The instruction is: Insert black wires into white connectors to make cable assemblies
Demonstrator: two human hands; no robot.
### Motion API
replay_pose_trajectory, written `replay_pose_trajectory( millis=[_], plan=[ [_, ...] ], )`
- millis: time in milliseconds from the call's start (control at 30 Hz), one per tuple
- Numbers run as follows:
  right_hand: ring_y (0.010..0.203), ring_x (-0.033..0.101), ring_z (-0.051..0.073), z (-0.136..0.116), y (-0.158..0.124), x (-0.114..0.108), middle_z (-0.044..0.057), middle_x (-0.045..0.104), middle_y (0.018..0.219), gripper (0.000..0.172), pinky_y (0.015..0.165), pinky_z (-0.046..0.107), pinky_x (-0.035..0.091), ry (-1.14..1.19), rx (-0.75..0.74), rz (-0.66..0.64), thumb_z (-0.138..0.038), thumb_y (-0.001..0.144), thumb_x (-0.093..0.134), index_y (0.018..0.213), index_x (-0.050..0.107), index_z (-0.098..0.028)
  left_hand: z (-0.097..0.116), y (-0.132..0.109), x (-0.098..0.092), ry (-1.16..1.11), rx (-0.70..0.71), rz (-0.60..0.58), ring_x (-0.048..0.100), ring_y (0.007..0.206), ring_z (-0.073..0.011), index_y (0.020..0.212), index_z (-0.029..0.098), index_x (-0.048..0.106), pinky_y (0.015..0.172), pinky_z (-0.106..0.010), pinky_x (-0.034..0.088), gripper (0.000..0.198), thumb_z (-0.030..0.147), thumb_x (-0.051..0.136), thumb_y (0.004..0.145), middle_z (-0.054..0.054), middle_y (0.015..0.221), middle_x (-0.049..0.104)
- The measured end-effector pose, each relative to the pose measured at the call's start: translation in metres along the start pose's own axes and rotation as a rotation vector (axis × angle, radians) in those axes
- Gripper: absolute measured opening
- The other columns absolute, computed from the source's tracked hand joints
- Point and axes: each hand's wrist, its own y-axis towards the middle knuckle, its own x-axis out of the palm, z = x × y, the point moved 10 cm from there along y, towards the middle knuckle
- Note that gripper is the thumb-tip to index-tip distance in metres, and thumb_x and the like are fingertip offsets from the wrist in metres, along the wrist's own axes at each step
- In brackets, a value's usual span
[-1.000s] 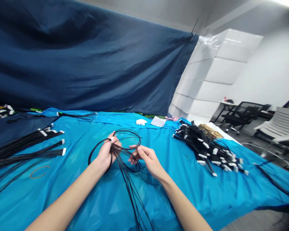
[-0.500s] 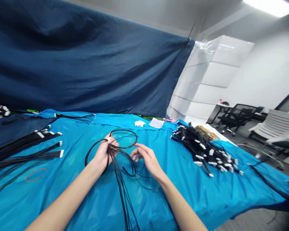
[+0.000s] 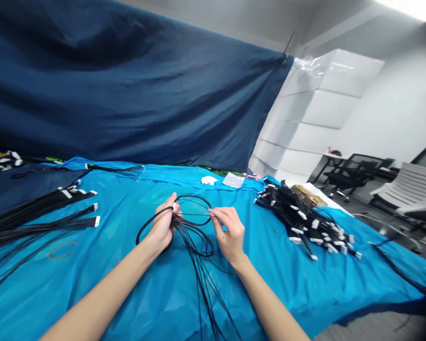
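My left hand (image 3: 164,222) is closed around the gathered end of a black wire bundle (image 3: 195,237), where a small white connector (image 3: 175,207) shows by the thumb. Loops of wire curve out on both sides of that hand, and long loose strands hang down over the blue cloth. To the right, my right hand (image 3: 229,229) pinches a single thin black strand between thumb and fingertips, at the edge of the right-hand loop. This strand runs back to the bundle in my left hand.
Several black wire bundles with white connectors (image 3: 49,208) lie at the left, near an orange-brown band (image 3: 62,250). A large pile of similar bundles (image 3: 301,218) lies at the right. White scraps (image 3: 233,180) sit at the back, below a dark blue curtain (image 3: 145,94).
My right hand has risen slightly and closed on one strand, drawing it out from the bundle. The left hand keeps its hold; the whole view has shifted a little.
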Motion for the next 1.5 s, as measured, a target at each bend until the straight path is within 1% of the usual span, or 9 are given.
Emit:
replay_pose_trajectory(
  millis=[233, 367, 567, 733, 800, 933, 1033, 1133, 1500],
  plan=[
    [0.075, 0.058, 0.016, 0.009, -0.002, -0.012, 0.004, 0.065, 0.079, 0.014, 0.068, 0.031, 0.047, 0.066, 0.121, 0.111, -0.02, 0.084, 0.049, 0.084, 0.062, -0.019, -0.002, 0.001, 0.009, 0.042, -0.017, -0.109, 0.028, 0.035, -0.0026, 0.054, 0.018, 0.037, 0.036, -0.018, 0.021, 0.036, 0.034, 0.069, 0.06, 0.009, 0.042, 0.032],
    [0.075, 0.058, 0.016, 0.011, 0.0, -0.016, 0.004, 0.063, 0.08, 0.014, 0.07, 0.03, 0.046, 0.061, 0.151, 0.144, -0.02, 0.085, 0.047, 0.084, 0.061, -0.019, -0.006, 0.0, 0.013, 0.052, -0.044, -0.148, 0.026, 0.033, -0.0025, 0.053, 0.018, 0.037, 0.035, -0.018, 0.019, 0.036, 0.035, 0.068, 0.061, 0.01, 0.041, 0.028],
    [0.075, 0.056, 0.015, 0.017, 0.0, -0.017, 0.004, 0.061, 0.08, 0.014, 0.068, 0.028, 0.045, 0.075, 0.176, 0.151, -0.019, 0.085, 0.048, 0.085, 0.061, -0.018, -0.004, -0.003, 0.019, 0.024, -0.068, -0.183, 0.023, 0.032, -0.0015, 0.052, 0.018, 0.036, 0.034, -0.018, 0.016, 0.037, 0.029, 0.071, 0.056, 0.01, 0.04, 0.029],
    [0.074, 0.055, 0.015, 0.02, -0.001, -0.011, 0.004, 0.061, 0.08, 0.015, 0.064, 0.027, 0.045, 0.105, 0.217, 0.107, -0.02, 0.085, 0.046, 0.085, 0.061, -0.018, -0.001, 0.001, 0.014, 0.057, -0.029, -0.182, 0.026, 0.034, -0.0013, 0.051, 0.017, 0.037, 0.036, -0.017, 0.019, 0.037, 0.028, 0.072, 0.054, 0.01, 0.042, 0.03],
    [0.074, 0.053, 0.015, 0.013, 0.0, -0.007, 0.004, 0.061, 0.078, 0.014, 0.067, 0.029, 0.044, 0.075, 0.173, 0.066, -0.02, 0.084, 0.048, 0.087, 0.062, -0.019, 0.0, 0.004, 0.008, 0.086, 0.0, -0.149, 0.029, 0.035, -0.0017, 0.051, 0.017, 0.038, 0.037, -0.017, 0.021, 0.037, 0.029, 0.072, 0.054, 0.009, 0.043, 0.032],
    [0.081, 0.048, 0.018, -0.008, 0.0, 0.003, 0.003, 0.062, 0.078, 0.015, 0.075, 0.034, 0.041, -0.047, -0.039, -0.022, -0.018, 0.078, 0.058, 0.093, 0.063, -0.02, -0.001, 0.005, 0.001, 0.19, 0.028, -0.078, 0.031, 0.038, -0.0032, 0.049, 0.017, 0.038, 0.039, -0.018, 0.024, 0.038, 0.035, 0.07, 0.056, 0.007, 0.044, 0.035],
    [0.079, 0.047, 0.018, -0.02, -0.006, 0.014, 0.002, 0.063, 0.074, 0.018, 0.074, 0.034, 0.04, -0.057, -0.183, -0.104, -0.018, 0.077, 0.06, 0.095, 0.063, -0.02, -0.003, 0.001, 0.007, 0.264, 0.031, -0.105, 0.03, 0.039, -0.0042, 0.05, 0.017, 0.038, 0.039, -0.019, 0.023, 0.039, 0.043, 0.066, 0.059, 0.006, 0.044, 0.036],
    [0.074, 0.046, 0.017, -0.026, -0.009, 0.02, 0.002, 0.062, 0.068, 0.016, 0.071, 0.033, 0.04, -0.028, -0.257, -0.137, -0.017, 0.079, 0.059, 0.094, 0.063, -0.019, -0.007, -0.002, 0.012, 0.3, 0.0, -0.124, 0.03, 0.038, -0.0041, 0.05, 0.017, 0.038, 0.038, -0.019, 0.022, 0.041, 0.046, 0.066, 0.058, 0.007, 0.044, 0.036],
    [0.07, 0.046, 0.015, -0.026, -0.004, 0.017, 0.002, 0.055, 0.061, 0.012, 0.067, 0.032, 0.038, 0.117, -0.119, -0.192, -0.016, 0.082, 0.052, 0.076, 0.062, -0.016, -0.02, -0.009, 0.028, 0.112, -0.17, -0.275, 0.024, 0.033, -0.0008, 0.05, 0.017, 0.032, 0.036, -0.016, 0.019, 0.042, 0.025, 0.073, 0.051, 0.011, 0.04, 0.028]
  ],
)
